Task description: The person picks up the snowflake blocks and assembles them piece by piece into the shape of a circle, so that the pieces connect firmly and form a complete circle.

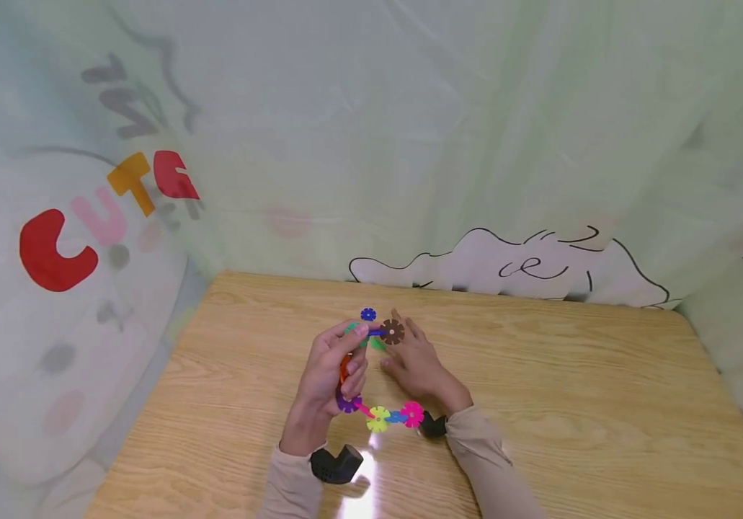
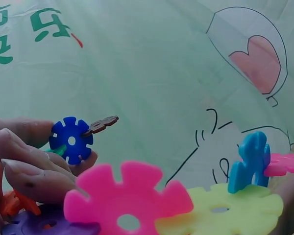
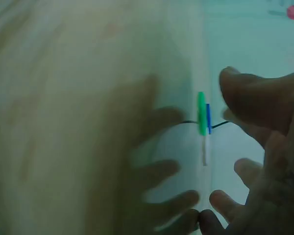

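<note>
A chain of notched plastic flower discs is gripped by my left hand (image 1: 327, 364), raised over the table. Thumb and forefinger pinch a teal disc (image 1: 350, 329), from which a blue disc (image 2: 72, 142) and a brown disc (image 1: 392, 331) stick out to the right. Below the fingers the chain runs through orange, a purple disc (image 1: 348, 404), a pink disc (image 2: 130, 198), a yellow disc (image 1: 377, 419) and a light blue disc (image 2: 250, 164) to a pink end disc (image 1: 412, 414). My right hand (image 1: 419, 367) reaches low over the table, fingers spread, beside a loose green disc (image 1: 378, 344).
A loose blue disc (image 1: 367, 314) lies on the wooden table (image 1: 579, 404) beyond my left hand. Printed curtains (image 1: 410, 144) hang behind the table and at both sides. Black devices (image 1: 336, 464) are worn at both wrists.
</note>
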